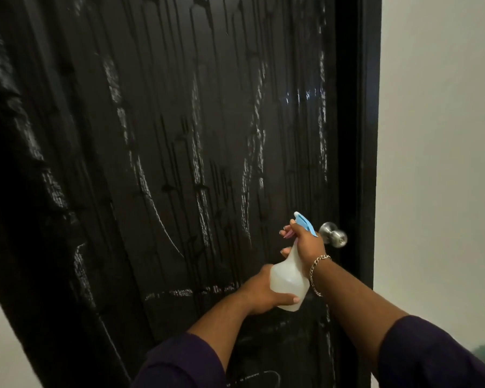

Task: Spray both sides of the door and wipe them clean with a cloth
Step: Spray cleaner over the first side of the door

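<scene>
Spraying is in hand: right hand (305,242) grips the bottle (287,278) neck, left hand (263,292) cups its base; door (165,163) drips, so wiping likely follows.

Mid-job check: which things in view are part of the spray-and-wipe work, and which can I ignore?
Job: black door, wet with drips; spray bottle, right hand on its neck, left hand on its base.
Ignore: door knob, bracelet, white wall.

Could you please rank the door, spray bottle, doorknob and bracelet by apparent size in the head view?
1. Black door
2. Spray bottle
3. and 4. Doorknob and bracelet: look alike, so unranked.
</scene>
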